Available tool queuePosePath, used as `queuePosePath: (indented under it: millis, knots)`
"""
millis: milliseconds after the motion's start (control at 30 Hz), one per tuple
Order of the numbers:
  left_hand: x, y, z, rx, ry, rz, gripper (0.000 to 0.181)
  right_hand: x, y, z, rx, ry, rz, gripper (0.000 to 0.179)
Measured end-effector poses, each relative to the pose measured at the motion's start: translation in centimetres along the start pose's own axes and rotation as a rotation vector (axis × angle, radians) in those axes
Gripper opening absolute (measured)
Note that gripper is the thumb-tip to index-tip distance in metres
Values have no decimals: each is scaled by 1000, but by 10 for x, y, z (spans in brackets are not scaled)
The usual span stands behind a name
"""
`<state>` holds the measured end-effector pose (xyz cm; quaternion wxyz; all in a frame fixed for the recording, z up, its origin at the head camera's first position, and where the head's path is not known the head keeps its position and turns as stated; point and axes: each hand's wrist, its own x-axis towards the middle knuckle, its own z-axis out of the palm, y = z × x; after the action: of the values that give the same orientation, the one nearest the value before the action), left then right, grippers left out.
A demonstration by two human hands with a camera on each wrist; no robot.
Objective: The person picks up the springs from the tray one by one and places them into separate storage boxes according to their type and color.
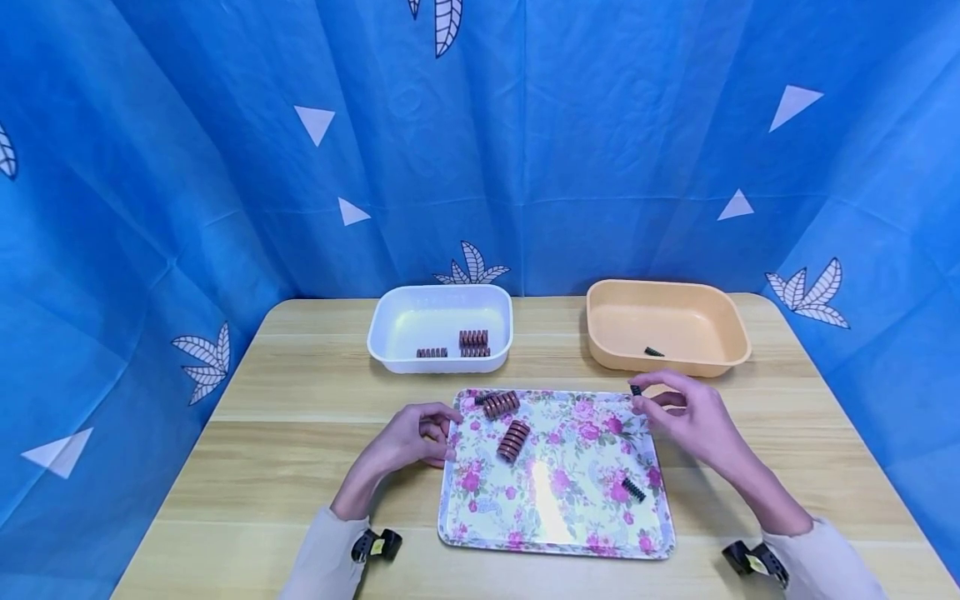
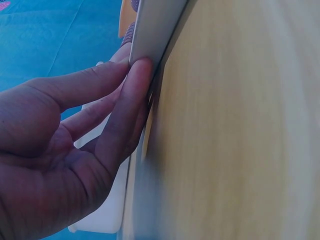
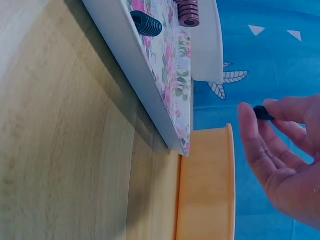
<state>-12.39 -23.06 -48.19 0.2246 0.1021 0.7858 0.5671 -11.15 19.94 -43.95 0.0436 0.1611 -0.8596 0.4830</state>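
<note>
My left hand (image 1: 408, 435) grips the left edge of a flowered tray (image 1: 555, 433) between thumb and fingers; the left wrist view shows the pinch on the tray's rim (image 2: 157, 30). Above the tray's far right corner, my right hand (image 1: 693, 417) pinches a small dark coil spring (image 3: 262, 113) between thumb and fingertip. On the tray lie two thick reddish-brown springs (image 1: 513, 441). A dark spring (image 1: 633, 489) rests near its right side, and another dark spring (image 1: 480, 400) is partly hidden behind a brown one at the far left.
Behind the tray, a white bin (image 1: 381, 329) holds several brown springs (image 1: 473, 338). The orange bin (image 1: 667, 310) at back right, just beyond my right hand, has a dark spring (image 1: 654, 352) in it. A blue curtain (image 1: 555, 167) hangs behind the wooden table (image 1: 300, 375).
</note>
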Motion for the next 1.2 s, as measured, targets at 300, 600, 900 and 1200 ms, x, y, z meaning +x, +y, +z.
queuePosePath:
  millis: [300,600,900,1200]
  knots:
    - [-1,-1,0,-34,-16,-1,49,3,-1,-3,137,-9,31,36]
    - [-2,-2,0,-67,-20,-5,50,8,2,-5,97,33,25,40]
    - [-2,-1,0,-55,-22,-4,50,18,9,-16,-48,106,-18,35]
    - [-1,-1,0,-27,-13,0,50,30,21,-31,-93,138,-21,33]
